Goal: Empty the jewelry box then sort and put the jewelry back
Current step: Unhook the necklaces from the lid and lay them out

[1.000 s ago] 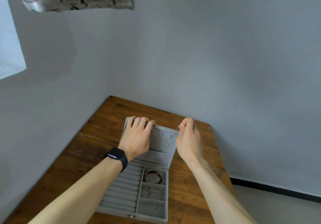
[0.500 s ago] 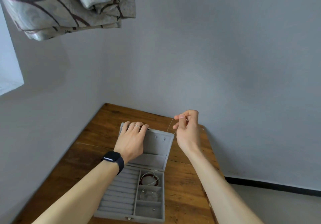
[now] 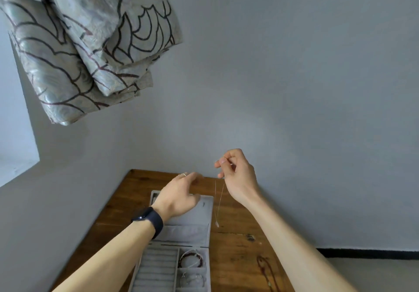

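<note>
R hand (image 3: 238, 176) pinches thin necklace (image 3: 218, 214); L hand (image 3: 179, 197) loose, fingers spread, over jewelry box (image 3: 195, 232).

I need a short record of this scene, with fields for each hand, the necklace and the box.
right hand: pinches the necklace, raised right of the jewelry box
necklace: thin chain, hangs free beside the lid
left hand: fingers relaxed, above the lid; contact unclear
jewelry box: open on wooden table; red bracelet inside

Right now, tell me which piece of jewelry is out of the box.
The thin necklace, dangling from the right hand, which pinches it; the dark red bracelet and silvery bracelet lie in their compartments.
</note>
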The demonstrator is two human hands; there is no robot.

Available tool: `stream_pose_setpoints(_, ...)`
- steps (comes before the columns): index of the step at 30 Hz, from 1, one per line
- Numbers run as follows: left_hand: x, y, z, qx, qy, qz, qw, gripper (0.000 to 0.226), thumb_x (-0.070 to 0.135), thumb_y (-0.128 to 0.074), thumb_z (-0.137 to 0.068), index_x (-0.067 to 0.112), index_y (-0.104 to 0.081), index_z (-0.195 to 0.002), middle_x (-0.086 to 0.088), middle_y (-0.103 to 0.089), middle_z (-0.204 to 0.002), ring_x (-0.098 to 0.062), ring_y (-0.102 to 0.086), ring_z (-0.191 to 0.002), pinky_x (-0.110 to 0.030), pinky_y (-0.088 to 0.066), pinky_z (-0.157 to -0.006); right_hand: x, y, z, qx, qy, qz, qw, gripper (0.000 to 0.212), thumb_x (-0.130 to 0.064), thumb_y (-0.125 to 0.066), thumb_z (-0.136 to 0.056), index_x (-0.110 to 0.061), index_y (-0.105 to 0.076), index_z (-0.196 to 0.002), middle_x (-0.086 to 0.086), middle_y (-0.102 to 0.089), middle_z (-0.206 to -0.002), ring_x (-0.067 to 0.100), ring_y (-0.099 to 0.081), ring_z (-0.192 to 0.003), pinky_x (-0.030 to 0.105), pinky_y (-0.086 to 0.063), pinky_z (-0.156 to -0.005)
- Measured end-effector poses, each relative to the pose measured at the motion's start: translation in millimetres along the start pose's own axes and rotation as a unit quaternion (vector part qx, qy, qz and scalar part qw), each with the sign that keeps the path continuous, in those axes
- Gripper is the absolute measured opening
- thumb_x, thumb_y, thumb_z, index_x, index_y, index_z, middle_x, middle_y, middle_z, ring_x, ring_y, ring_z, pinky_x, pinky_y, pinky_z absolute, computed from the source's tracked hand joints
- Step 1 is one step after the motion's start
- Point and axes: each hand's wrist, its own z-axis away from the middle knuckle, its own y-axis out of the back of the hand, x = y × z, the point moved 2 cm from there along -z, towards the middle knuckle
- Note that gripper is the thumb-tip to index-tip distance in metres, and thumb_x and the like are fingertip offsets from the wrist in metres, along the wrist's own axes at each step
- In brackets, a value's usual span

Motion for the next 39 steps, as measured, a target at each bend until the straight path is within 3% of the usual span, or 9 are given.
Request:
stream_pose_setpoints(4, 42.5, 22.6, 9.0, -0.005, -0.018, 0.137, 0.99, 0.035, 0.026, -0.066, -0.084, 0.033, -0.065, -0.118, 0.016, -0.07, -0.109, 0.0, -0.064, -0.1, -0.017, -0.048, -0.087, -10.5, 20.4, 15.3, -0.084, -0.004, 0.047, 0.995, 0.008, -0.028, -0.057, -0.1, -0.025, -0.059, -0.093, -0.014, -0.074, -0.086, 0.005, -0.064, -0.063, 0.013, -0.045, -0.064)
stream_pose_setpoints(8, 67.4, 26.7, 31.3, -0.04, -0.045, 0.183, 0.981, 0.019, 0.041, -0.074, -0.084, 0.034, -0.074, -0.102, 0.018, -0.074, -0.094, 0.002, -0.068, -0.091, -0.021, -0.053, -0.084, -16.1, 36.3, 40.1, -0.145, -0.012, 0.056, 0.988, 0.008, -0.031, -0.065, -0.095, -0.026, -0.068, -0.089, -0.012, -0.075, -0.079, 0.001, -0.067, -0.074, 0.021, -0.05, -0.075)
stream_pose_setpoints(11, 74.0, 20.2, 50.6, -0.05, -0.05, 0.176, 0.982, 0.02, 0.048, -0.074, -0.086, 0.032, -0.076, -0.097, 0.016, -0.076, -0.088, 0.0, -0.07, -0.087, -0.022, -0.054, -0.084, -11.7, 43.0, 62.1, -0.168, -0.02, 0.027, 0.985, 0.008, -0.032, -0.067, -0.094, -0.026, -0.069, -0.09, -0.005, -0.076, -0.076, 0.012, -0.07, -0.074, 0.03, -0.056, -0.079)
stream_pose_setpoints(17, 80.9, 3.2, 82.0, -0.067, -0.053, 0.202, 0.976, 0.024, 0.043, -0.07, -0.088, 0.02, -0.079, -0.087, 0.007, -0.076, -0.081, -0.007, -0.071, -0.074, -0.019, -0.054, -0.074, 16.4, 47.7, 104.0, -0.14, -0.051, 0.001, 0.989, 0.019, -0.049, -0.062, -0.094, -0.03, -0.066, -0.096, -0.008, -0.075, -0.079, 0.009, -0.062, -0.06, 0.033, -0.051, -0.062)
stream_pose_setpoints(20, 81.8, 3.2, 90.7, -0.039, -0.024, 0.251, 0.967, 0.018, 0.033, -0.068, -0.094, 0.017, -0.076, -0.092, 0.002, -0.076, -0.082, -0.013, -0.072, -0.072, -0.02, -0.054, -0.069, 33.6, 49.1, 131.7, -0.152, -0.101, -0.024, 0.983, 0.03, -0.054, -0.055, -0.096, -0.029, -0.071, -0.096, -0.009, -0.069, -0.072, 0.003, -0.055, -0.06, 0.027, -0.047, -0.061)
stream_pose_setpoints(26, 76.0, 9.9, 94.7, 0.045, 0.065, 0.371, 0.925, 0.02, 0.027, -0.06, -0.099, 0.011, -0.071, -0.099, 0.001, -0.075, -0.083, -0.013, -0.067, -0.069, -0.023, -0.052, -0.066, 84.6, 36.7, 190.1, -0.148, -0.218, -0.047, 0.964, 0.024, -0.057, -0.059, -0.093, -0.042, -0.068, -0.109, -0.025, -0.065, -0.097, 0.001, -0.063, -0.084, 0.022, -0.05, -0.078)
stream_pose_setpoints(29, 74.8, 0.3, 101.3, 0.04, 0.065, 0.348, 0.934, 0.021, 0.028, -0.06, -0.099, 0.01, -0.071, -0.098, 0.003, -0.075, -0.081, -0.01, -0.066, -0.068, -0.022, -0.051, -0.065, 98.4, 22.8, 216.3, -0.156, -0.253, -0.054, 0.953, 0.024, -0.05, -0.058, -0.096, -0.035, -0.073, -0.106, -0.023, -0.067, -0.088, 0.002, -0.063, -0.086, 0.024, -0.05, -0.084)
stream_pose_setpoints(32, 75.0, -14.0, 109.6, 0.023, 0.069, 0.332, 0.94, 0.026, 0.029, -0.06, -0.1, 0.005, -0.07, -0.1, 0.004, -0.074, -0.081, -0.008, -0.066, -0.067, -0.022, -0.051, -0.065, 102.2, 9.3, 237.9, -0.146, -0.277, -0.072, 0.947, 0.023, -0.044, -0.059, -0.097, -0.031, -0.076, -0.092, -0.02, -0.07, -0.105, 0.0, -0.06, -0.105, 0.033, -0.047, -0.099)
stream_pose_setpoints(39, 66.8, -28.5, 118.1, 0.02, 0.091, 0.328, 0.94, 0.027, 0.031, -0.058, -0.101, 0.007, -0.07, -0.104, 0.002, -0.075, -0.085, -0.009, -0.067, -0.069, -0.021, -0.054, -0.067, 110.0, 3.0, 277.0, -0.064, -0.307, -0.185, 0.931, 0.024, -0.039, -0.061, -0.097, -0.025, -0.078, -0.088, -0.015, -0.071, -0.107, 0.006, -0.06, -0.111, 0.031, -0.043, -0.102)
